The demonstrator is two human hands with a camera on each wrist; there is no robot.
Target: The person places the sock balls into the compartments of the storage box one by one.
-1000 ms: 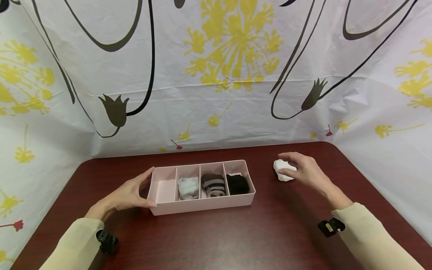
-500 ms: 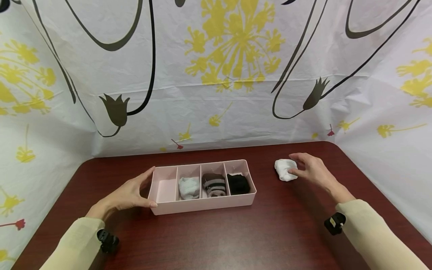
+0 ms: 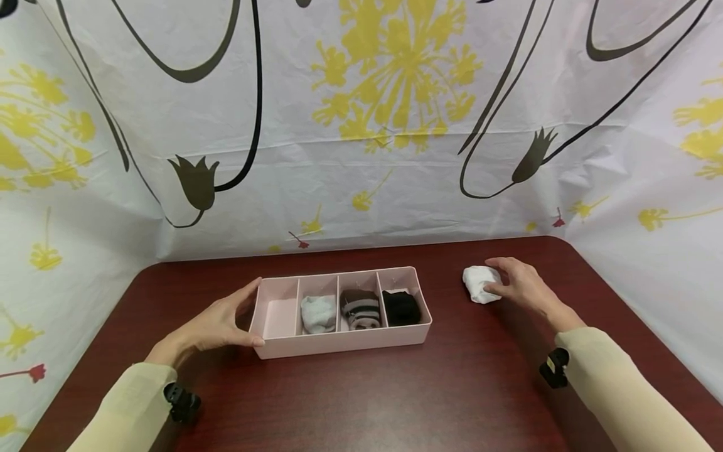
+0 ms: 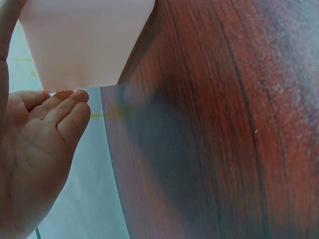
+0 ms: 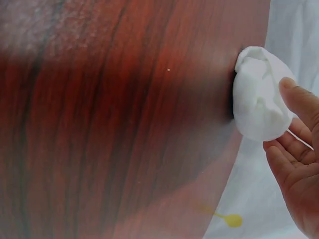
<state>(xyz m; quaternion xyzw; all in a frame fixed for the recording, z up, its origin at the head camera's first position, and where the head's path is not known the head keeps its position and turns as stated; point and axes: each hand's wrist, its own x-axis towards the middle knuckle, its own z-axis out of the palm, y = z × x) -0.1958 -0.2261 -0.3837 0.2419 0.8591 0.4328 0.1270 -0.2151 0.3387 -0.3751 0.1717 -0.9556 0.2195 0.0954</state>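
A long pink organizer box (image 3: 344, 342) with divided compartments stands on the table. My left hand (image 3: 220, 320) grips its left end, thumb on the near corner, fingers at the far one; in the left wrist view fingertips (image 4: 79, 97) meet the box's end wall (image 4: 84, 50). The leftmost compartment is bare. Beside it sit a folded light grey sock (image 3: 319, 314), a striped brown-grey sock (image 3: 360, 311) and a black sock (image 3: 401, 309). A folded white sock (image 3: 479, 284) lies right of the box. My right hand (image 3: 522, 285) is at its right side, thumb (image 5: 299, 97) against it, fingers loosely extended.
The dark red wooden table (image 3: 361, 402) has rounded far corners. A white flower-patterned sheet (image 3: 361, 157) hangs along the back and both sides. A small black device is on each wrist.
My right hand has drawn back to the right from over the white sock, baring more of it. The sock stays in place beside the box. My left hand keeps its grip on the box.
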